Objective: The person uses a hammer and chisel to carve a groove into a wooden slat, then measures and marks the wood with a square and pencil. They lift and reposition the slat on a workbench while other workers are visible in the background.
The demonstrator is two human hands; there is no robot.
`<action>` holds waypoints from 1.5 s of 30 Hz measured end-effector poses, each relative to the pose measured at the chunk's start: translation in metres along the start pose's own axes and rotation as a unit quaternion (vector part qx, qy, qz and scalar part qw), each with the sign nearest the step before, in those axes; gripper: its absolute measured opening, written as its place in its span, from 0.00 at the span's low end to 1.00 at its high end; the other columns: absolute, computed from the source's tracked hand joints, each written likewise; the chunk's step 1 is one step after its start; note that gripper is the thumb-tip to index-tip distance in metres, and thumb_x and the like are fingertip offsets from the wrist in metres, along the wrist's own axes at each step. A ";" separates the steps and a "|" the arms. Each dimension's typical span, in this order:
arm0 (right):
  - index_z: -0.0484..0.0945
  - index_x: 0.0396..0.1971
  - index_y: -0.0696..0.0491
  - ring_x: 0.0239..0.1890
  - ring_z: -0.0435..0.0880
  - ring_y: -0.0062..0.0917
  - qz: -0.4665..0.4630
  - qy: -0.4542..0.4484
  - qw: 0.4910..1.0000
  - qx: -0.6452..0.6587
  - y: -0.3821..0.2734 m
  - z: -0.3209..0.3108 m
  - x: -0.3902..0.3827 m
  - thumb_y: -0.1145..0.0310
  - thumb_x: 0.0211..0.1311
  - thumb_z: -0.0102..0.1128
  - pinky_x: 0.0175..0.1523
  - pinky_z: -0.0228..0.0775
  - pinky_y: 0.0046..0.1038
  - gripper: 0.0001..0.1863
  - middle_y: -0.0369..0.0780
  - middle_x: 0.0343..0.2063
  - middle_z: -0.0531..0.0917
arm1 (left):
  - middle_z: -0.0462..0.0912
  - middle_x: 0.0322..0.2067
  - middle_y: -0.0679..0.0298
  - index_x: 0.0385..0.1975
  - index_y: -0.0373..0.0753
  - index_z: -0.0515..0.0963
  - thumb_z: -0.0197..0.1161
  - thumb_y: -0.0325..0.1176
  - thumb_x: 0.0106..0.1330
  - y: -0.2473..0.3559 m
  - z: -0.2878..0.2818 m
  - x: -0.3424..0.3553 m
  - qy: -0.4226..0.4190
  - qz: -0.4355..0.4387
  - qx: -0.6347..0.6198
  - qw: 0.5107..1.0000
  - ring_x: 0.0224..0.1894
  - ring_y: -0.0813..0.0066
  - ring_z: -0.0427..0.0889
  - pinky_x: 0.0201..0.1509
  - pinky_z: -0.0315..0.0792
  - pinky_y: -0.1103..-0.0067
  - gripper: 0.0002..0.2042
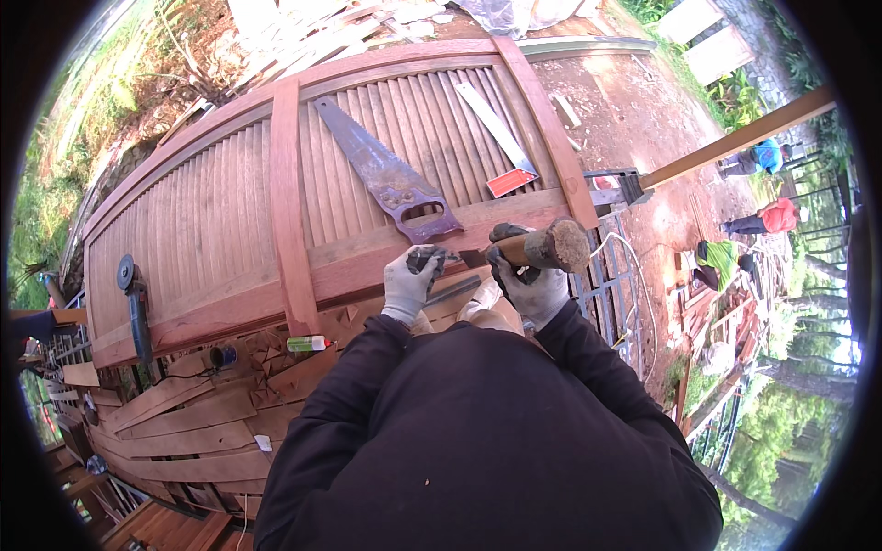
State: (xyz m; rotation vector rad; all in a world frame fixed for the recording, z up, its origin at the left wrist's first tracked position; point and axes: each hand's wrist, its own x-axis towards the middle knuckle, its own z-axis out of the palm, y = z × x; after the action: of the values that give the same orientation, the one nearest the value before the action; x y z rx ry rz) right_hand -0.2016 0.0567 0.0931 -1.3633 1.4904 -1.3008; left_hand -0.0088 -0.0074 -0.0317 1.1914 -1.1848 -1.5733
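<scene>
Left hand [409,283] sat gloved over the near edge of the shutter panel [292,211], fingers curled, thumb close to forefinger; could not tell whether it had hold of the thin piece at its tips. Right hand [537,292], also gloved, was closed round a wooden tool [542,248], its battered round end by the panel's near right corner. Dark flat blade [471,259] showed between the hands, along the panel's near rail. Saw [381,170] and square [487,124] lay across the panel's slats; angle grinder [138,317] at the panel's near left end. Judged best handling: firm right grip on the wood, blade steady, left fingertips beside the edge rather than ahead of it, sleeves clear of the saw.
</scene>
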 end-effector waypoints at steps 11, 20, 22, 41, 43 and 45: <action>0.76 0.51 0.59 0.40 0.86 0.21 -0.055 0.013 0.997 -0.057 0.002 -0.001 0.001 0.74 0.60 0.71 0.44 0.81 0.25 0.20 0.39 0.38 0.83 | 0.89 0.37 0.61 0.47 0.29 0.82 0.61 0.20 0.67 -0.006 -0.004 0.002 -0.017 0.007 0.005 1.000 0.35 0.79 0.86 0.41 0.80 0.81 0.10; 0.79 0.47 0.56 0.36 0.84 0.19 -0.106 -0.005 0.988 -0.117 0.000 0.001 0.000 0.72 0.62 0.68 0.42 0.78 0.25 0.14 0.35 0.34 0.85 | 0.88 0.38 0.60 0.47 0.28 0.82 0.61 0.19 0.67 0.001 -0.004 0.000 -0.026 0.006 0.015 1.000 0.37 0.78 0.87 0.43 0.81 0.80 0.11; 0.80 0.46 0.55 0.35 0.84 0.20 -0.090 0.003 0.990 -0.104 -0.002 0.001 -0.001 0.72 0.62 0.68 0.42 0.77 0.25 0.13 0.35 0.34 0.85 | 0.88 0.39 0.60 0.47 0.28 0.82 0.62 0.19 0.66 0.000 -0.004 0.000 -0.027 0.001 0.013 1.000 0.38 0.77 0.87 0.44 0.82 0.79 0.11; 0.83 0.35 0.52 0.31 0.82 0.23 -0.077 0.011 0.991 -0.105 -0.013 0.007 -0.002 0.69 0.63 0.67 0.38 0.75 0.26 0.03 0.36 0.35 0.83 | 0.88 0.40 0.58 0.49 0.28 0.80 0.60 0.17 0.67 -0.006 -0.007 0.001 -0.038 -0.008 -0.018 0.999 0.37 0.75 0.87 0.44 0.82 0.80 0.12; 0.80 0.41 0.54 0.36 0.83 0.24 -0.066 -0.010 0.989 -0.128 -0.014 0.006 -0.003 0.72 0.63 0.67 0.43 0.76 0.26 0.08 0.38 0.38 0.83 | 0.88 0.40 0.59 0.48 0.28 0.81 0.60 0.17 0.67 -0.006 -0.007 0.001 -0.038 0.009 0.005 0.999 0.38 0.76 0.87 0.44 0.82 0.80 0.11; 0.73 0.53 0.60 0.46 0.85 0.24 -0.076 -0.065 0.975 -0.198 -0.012 -0.001 -0.003 0.77 0.63 0.68 0.51 0.78 0.26 0.20 0.42 0.45 0.83 | 0.88 0.40 0.59 0.48 0.28 0.81 0.61 0.18 0.67 -0.002 -0.008 0.000 -0.032 0.038 0.058 0.997 0.38 0.76 0.87 0.44 0.82 0.80 0.11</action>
State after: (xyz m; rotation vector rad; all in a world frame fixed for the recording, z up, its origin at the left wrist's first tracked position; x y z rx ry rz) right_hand -0.1991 0.0603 0.1045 -1.8119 1.6382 -1.0121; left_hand -0.0008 -0.0087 -0.0345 1.1631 -1.3635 -1.5142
